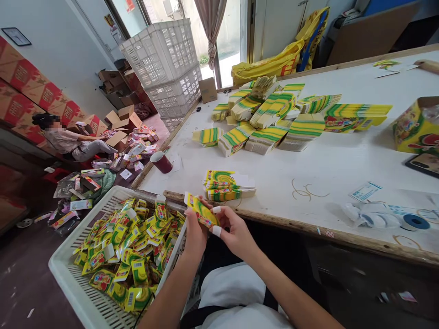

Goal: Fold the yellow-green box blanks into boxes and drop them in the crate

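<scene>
Between my two hands, just off the table's front edge, is a small yellow and green printed carton (202, 211). My left hand (196, 230) is wrapped round its left side. At its right end, my right hand (230, 226) grips it with the fingers, which wear white covers on some tips. A stack of flat cartons (226, 186) of the same print lies on the table just beyond my hands. To the left, a white plastic basket (63, 269) holds many folded yellow-green cartons (118, 235).
Bundles of flat cartons (270, 109) are piled at the table's back. A dark red mug (161, 162) stands near its left edge. Rubber bands (305, 189), a tape roll (414, 222) and a phone (425, 163) lie rightward. A person (73, 137) sits beyond, near stacked white crates (168, 64).
</scene>
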### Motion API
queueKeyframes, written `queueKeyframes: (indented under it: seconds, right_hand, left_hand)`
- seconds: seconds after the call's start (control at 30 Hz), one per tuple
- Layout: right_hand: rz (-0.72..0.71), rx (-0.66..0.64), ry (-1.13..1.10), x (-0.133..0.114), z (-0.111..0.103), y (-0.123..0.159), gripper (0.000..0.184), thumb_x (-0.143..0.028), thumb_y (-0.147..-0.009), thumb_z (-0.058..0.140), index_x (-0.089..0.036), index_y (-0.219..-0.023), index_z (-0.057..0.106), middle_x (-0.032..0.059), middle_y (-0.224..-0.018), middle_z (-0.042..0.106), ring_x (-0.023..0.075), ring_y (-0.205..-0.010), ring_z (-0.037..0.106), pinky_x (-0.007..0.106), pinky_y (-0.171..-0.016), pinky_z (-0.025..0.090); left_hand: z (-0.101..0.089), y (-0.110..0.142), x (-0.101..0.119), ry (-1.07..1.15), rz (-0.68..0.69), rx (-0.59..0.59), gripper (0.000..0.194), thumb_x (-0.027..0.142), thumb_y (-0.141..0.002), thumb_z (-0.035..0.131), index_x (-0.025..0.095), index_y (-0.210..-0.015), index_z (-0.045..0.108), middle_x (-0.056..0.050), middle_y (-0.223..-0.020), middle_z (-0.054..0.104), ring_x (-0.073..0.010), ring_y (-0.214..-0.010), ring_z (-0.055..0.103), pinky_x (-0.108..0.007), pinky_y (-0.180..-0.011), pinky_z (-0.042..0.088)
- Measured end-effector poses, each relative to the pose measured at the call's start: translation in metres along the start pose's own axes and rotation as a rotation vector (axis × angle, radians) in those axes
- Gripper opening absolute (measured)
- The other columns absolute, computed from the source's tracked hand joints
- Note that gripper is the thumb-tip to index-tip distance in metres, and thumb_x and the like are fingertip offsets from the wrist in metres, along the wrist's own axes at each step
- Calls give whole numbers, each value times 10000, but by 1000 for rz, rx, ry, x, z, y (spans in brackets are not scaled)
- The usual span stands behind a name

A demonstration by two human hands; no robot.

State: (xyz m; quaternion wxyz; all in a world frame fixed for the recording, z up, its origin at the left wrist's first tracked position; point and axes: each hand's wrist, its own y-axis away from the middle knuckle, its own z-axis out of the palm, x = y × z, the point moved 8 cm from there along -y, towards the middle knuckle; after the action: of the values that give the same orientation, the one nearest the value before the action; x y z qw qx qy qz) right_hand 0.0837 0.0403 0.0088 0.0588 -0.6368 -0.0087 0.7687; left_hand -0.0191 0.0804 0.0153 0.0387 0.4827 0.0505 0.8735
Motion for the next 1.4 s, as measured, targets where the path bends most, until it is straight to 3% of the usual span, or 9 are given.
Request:
queueKeyframes:
  seconds: [0.17,0.33,0.47,0.6,0.77,0.93,1.03,1.23,1.4]
  right_hand:
    - [33,-29,-191,4,-5,-2,297,-299,-749,669,-232,-1006,537,-10,-840,565,137,-747,545,278,-704,464]
    - [66,-43,-209,9,6,3,342,-329,-760,679,-230,-1065,561,0,-844,599,135,-716,571,274,-673,480]
    - [15,-23,-219,5,1,1,238,-362,-805,639,-219,-995,626,26,-891,666,170,-798,619,330,-800,502]
    - [70,26,-414,8,-12,-5,224,-388,-775,692,-237,-938,663,15,-938,705,187,-893,642,362,-913,482]
    - [103,45,-482,10,-16,-5,254,-384,-755,725,-237,-954,669,18,-961,709,189,-918,636,362,-920,477]
    - [69,104,-359,9,-18,-4,230,-369,-720,742,-219,-866,646,3,-840,697,172,-805,622,312,-794,507]
    - [19,137,-242,6,-26,-5,181,-369,-752,687,-221,-841,634,-7,-789,678,170,-750,612,308,-739,514]
    - [-21,-23,71,3,-31,-4,118,-266,-817,569,-210,-866,662,11,-810,667,189,-775,609,329,-735,510]
    - [-201,-29,364,-24,-47,1,293,-116,-814,479,-212,-1002,682,57,-940,691,207,-859,628,346,-773,499]
  left_hand:
    - [6,3,-4,-96,39,-67,579,596,-636,755,210,-1050,630,-25,-930,658,-160,-858,617,-287,-835,490]
    - [0,4,1,-230,148,-25,384,492,-718,741,213,-957,629,22,-853,631,-104,-752,587,-211,-739,480]
    - [-2,3,8,-234,223,-6,355,458,-725,749,227,-970,639,21,-907,671,-112,-842,613,-195,-783,481]
    - [3,0,-2,-152,84,-70,408,539,-775,664,196,-994,686,-31,-953,712,-163,-896,646,-246,-793,510]
    - [5,-2,-14,-214,-11,-131,364,460,-754,713,174,-979,721,-43,-903,735,-180,-809,666,-264,-718,524]
    - [-3,-2,-6,-284,65,-51,312,466,-716,741,159,-772,721,-3,-732,715,-125,-657,619,-212,-627,500]
    - [-3,-2,-4,-294,54,-44,307,470,-705,751,176,-786,716,8,-757,721,-113,-673,621,-203,-658,500]
    - [-1,-4,3,-233,55,-55,293,391,-612,836,196,-806,732,7,-794,742,-140,-756,660,-251,-761,520]
    - [0,-10,14,-301,-60,-202,454,523,-616,798,183,-911,741,-70,-899,756,-213,-807,691,-342,-804,533]
